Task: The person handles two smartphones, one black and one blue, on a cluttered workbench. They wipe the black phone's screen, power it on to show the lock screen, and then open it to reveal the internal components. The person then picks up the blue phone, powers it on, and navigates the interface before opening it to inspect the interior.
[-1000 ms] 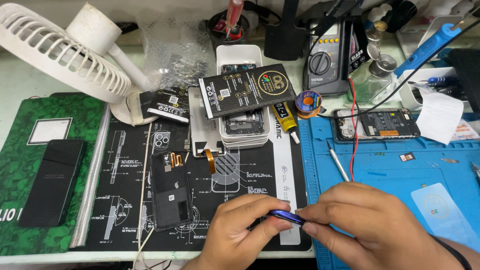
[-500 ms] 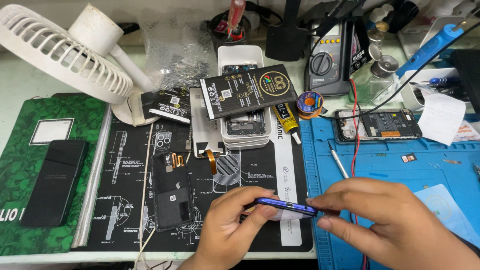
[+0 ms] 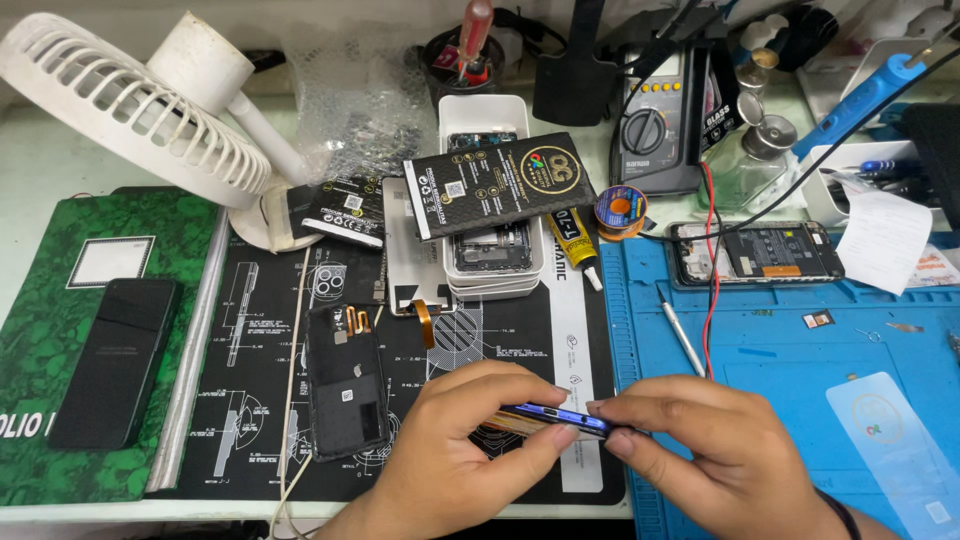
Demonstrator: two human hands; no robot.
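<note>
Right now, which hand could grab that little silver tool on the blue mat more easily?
The right hand, probably. The silver tool lies on the blue mat just above it, while the left hand sits over the black mat. Both hands hold the blue phone edge-on.

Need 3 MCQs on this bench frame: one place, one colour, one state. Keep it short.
1. Where does the dark phone lie?
A. on the green book
B. on the blue mat
C. in the white tray

2. What colour is the mat under the right hand?
A. red
B. blue
C. yellow

3. How is the blue phone held?
A. flat on the bench, untouched
B. by the left hand alone
C. edge-up between both hands

Answers:
1 A, the dark phone rests on the green cover at far left.
2 B, the mat on the right side is blue.
3 C, fingers of both hands pinch its thin edge.
</note>
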